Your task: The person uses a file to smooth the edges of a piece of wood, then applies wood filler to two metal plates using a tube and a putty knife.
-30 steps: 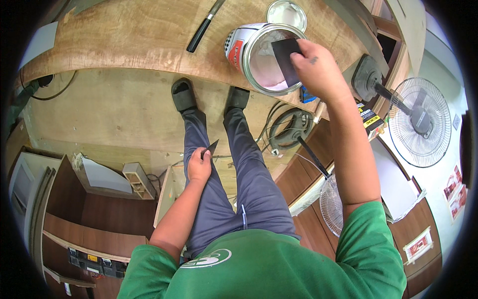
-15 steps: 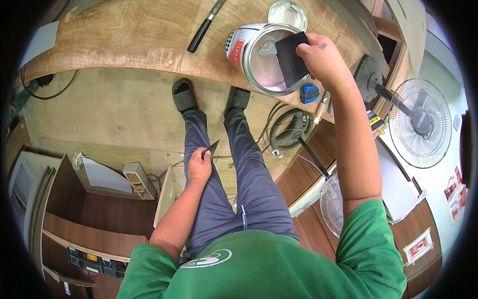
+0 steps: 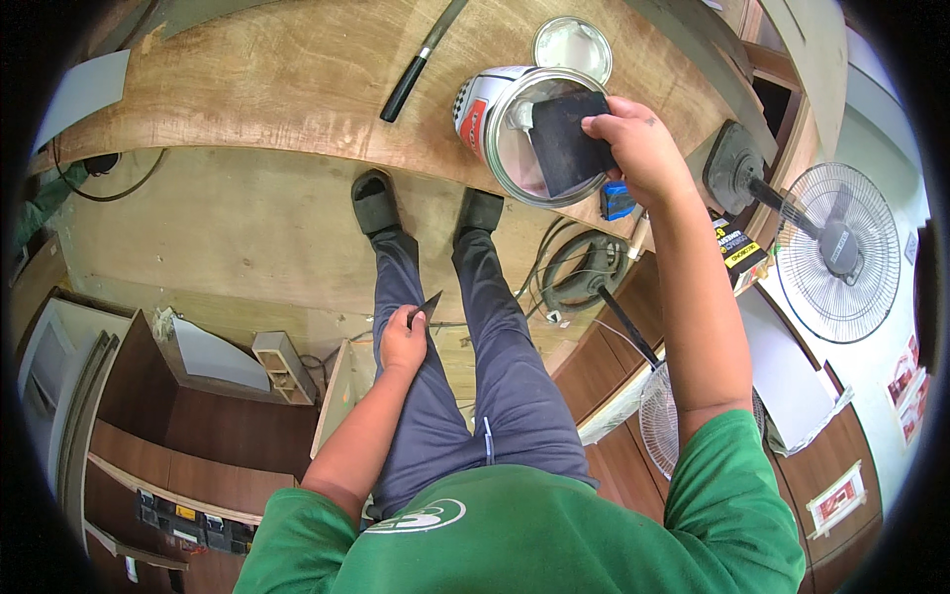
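Observation:
A tilted metal can (image 3: 472, 127) of pale pinkish-white paste stands on the wooden bench. Over its mouth, my right hand (image 3: 641, 148) grips a flat black spreader (image 3: 570, 147), thumb on top. A whitish lump of paste (image 3: 519, 115) shows at the spreader's left edge. How far the lower edge reaches into the can I cannot tell. Down by my left thigh, my left hand (image 3: 403, 339) is closed on a thin, dark, pointed flat piece (image 3: 427, 306), partly hidden by the fingers. The can's lid (image 3: 572, 49), smeared white inside, lies just beyond the can.
A black-handled knife-like tool (image 3: 406, 87) lies on the bench (image 3: 267, 89) left of the can. A blue tape measure (image 3: 617, 200) sits close to the can's right side. Two fans, one a standing fan (image 3: 839, 247), and a loose cable are at the right.
My right hand has turned the spreader flatter over the can's mouth and shifted it slightly, with paste now at its left edge. The whole view has shifted a little; my left hand stays by my thigh.

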A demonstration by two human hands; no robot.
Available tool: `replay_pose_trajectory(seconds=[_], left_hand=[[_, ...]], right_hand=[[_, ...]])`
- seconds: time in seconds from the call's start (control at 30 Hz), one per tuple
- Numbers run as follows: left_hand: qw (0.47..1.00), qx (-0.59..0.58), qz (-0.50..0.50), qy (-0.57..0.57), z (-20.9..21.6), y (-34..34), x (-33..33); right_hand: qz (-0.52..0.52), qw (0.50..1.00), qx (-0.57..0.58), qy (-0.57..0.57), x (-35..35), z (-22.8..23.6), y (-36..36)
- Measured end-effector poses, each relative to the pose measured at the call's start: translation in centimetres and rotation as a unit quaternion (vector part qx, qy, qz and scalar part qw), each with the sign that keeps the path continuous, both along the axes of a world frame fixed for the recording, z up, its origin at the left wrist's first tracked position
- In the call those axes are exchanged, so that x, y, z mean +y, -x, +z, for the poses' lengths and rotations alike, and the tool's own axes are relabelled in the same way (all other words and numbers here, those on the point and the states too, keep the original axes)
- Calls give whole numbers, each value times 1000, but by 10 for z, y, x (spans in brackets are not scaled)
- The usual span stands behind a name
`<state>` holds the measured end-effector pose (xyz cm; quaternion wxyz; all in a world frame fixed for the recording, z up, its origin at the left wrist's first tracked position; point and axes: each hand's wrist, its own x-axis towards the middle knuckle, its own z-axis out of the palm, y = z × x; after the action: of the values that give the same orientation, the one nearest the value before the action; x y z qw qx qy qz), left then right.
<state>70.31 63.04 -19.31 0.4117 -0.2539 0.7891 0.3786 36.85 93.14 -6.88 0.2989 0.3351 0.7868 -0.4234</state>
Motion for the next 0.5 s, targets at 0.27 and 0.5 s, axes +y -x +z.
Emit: replay_pose_trajectory(seconds=[0.27, 0.5], left_hand=[[1000, 11, -3, -6, 2, 2, 2], [995, 92, 43, -22, 3, 2, 1]], right_hand=[[-43, 986, -9, 158, 25, 15, -15], [-61, 986, 11, 157, 33, 53, -30]])
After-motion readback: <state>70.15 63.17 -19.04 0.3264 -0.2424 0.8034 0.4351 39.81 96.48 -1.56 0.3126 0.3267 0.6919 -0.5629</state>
